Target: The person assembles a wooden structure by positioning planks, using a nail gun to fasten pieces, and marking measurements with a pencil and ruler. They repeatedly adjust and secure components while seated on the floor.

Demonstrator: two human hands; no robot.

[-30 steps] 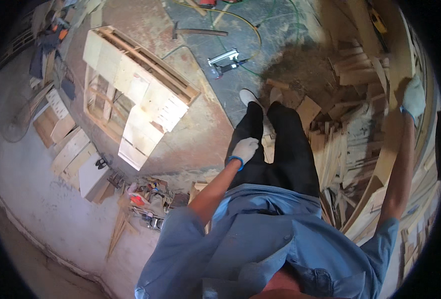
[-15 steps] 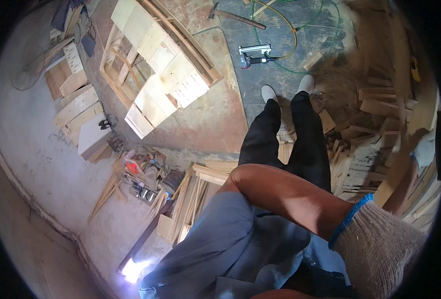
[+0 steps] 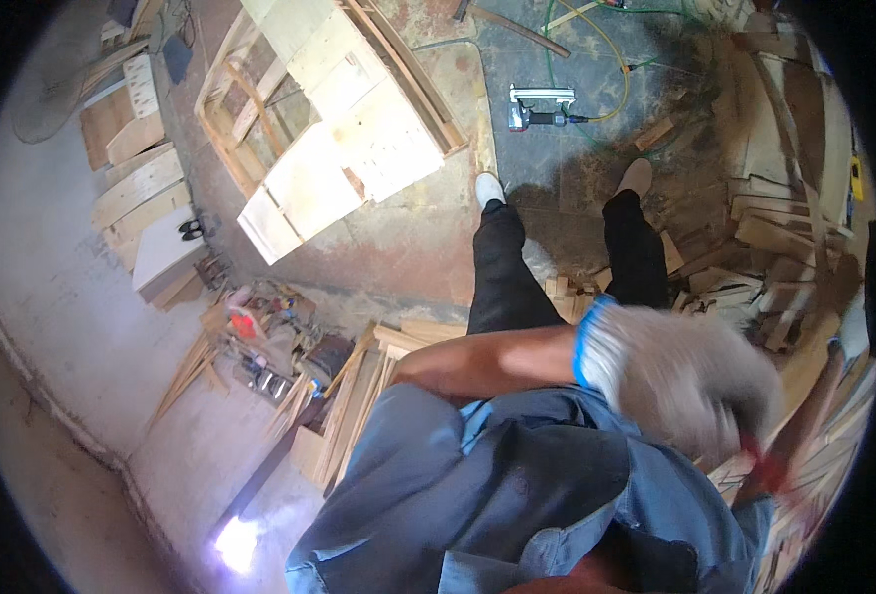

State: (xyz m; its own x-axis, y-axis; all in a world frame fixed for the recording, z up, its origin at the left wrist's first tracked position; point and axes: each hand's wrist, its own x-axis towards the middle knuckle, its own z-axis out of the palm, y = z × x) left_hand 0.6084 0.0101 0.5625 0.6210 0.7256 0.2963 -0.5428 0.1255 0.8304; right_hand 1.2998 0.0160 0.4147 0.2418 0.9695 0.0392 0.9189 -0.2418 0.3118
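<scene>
My left hand [image 3: 690, 381], in a pale knitted glove with a blue cuff, reaches across my body to the right. Motion smears its fingers, and a blurred dark and red thing [image 3: 770, 467] shows beside them; whether they hold it is unclear. At the far right edge is my gloved right hand [image 3: 853, 319], close to the stacked boards [image 3: 799, 381]. Its fingers are too dim and cut off to read. Several loose wood offcuts [image 3: 745, 287] lie just beyond both hands.
A wooden frame partly covered with pale panels [image 3: 378, 144] lies on the floor ahead. Near my feet are a pneumatic nail gun [image 3: 542, 107] with its hose and a hammer [image 3: 517, 28]. More strips [image 3: 349, 411] and cluttered tools [image 3: 269, 346] sit to the left; a bright light [image 3: 237, 544] shines lower left.
My left hand has moved up and left from the lower right corner, and the red thing has come into sight beside it. My feet have moved farther apart.
</scene>
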